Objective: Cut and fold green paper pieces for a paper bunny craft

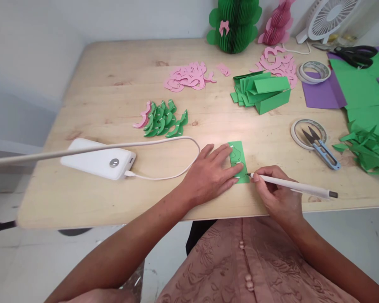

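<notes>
A small green paper rectangle (241, 150) with curved pen lines and small white marks lies near the table's front edge. My left hand (208, 170) rests flat on its left side, fingers spread, covering part of it. My right hand (276, 189) grips a white pen (292, 184), its dark tip at the paper's right edge. Farther back sit a pile of folded green paper (262, 90), curved green cut-outs (164, 118) with a pink one, and a heap of pink cut-outs (188, 77).
A white power bank (96, 158) with a cable lies left. Thread snips (324, 149) rest on a tape roll (298, 132) at right, near green scraps (371, 147). Black scissors (355, 54), another tape roll (316, 71), honeycomb paper decorations (235, 25) and a white fan (330, 17) stand behind.
</notes>
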`<state>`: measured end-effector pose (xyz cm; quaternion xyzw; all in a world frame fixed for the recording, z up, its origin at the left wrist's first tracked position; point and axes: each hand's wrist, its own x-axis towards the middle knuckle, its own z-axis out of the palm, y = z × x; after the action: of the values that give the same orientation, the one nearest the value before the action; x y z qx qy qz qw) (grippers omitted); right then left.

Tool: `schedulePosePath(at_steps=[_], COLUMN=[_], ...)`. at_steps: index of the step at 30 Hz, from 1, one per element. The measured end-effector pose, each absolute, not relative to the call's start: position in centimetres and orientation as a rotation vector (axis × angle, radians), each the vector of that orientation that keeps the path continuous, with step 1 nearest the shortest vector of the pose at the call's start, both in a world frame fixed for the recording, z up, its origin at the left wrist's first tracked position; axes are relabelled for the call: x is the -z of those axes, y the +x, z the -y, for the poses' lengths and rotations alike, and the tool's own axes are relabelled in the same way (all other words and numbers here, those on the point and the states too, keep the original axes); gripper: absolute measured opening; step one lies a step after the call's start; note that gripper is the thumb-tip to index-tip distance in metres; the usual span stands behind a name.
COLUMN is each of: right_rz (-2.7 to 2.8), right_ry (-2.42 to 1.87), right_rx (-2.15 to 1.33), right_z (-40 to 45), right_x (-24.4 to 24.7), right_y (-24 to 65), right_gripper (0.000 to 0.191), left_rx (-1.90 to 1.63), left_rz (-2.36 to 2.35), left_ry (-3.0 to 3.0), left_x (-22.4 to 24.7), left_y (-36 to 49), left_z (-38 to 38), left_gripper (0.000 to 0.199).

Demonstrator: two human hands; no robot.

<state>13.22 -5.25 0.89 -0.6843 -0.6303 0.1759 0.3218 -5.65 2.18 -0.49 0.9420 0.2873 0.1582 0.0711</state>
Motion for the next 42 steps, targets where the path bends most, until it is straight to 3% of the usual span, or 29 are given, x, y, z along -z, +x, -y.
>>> schedulePosePath(at_steps=[42], right_rz=[1.684], right_ry=[-1.81], right_rx=[-0.438], right_z=[5.21], right_x=[-0.84], right_y=[13.3], right_gripper=[0.014], left_rx=[-0.486], left_rz=[-0.866], left_ry=[2.829], left_x=[0.55], left_y=[-5.64], left_z=[-2.19], left_gripper=[0.028])
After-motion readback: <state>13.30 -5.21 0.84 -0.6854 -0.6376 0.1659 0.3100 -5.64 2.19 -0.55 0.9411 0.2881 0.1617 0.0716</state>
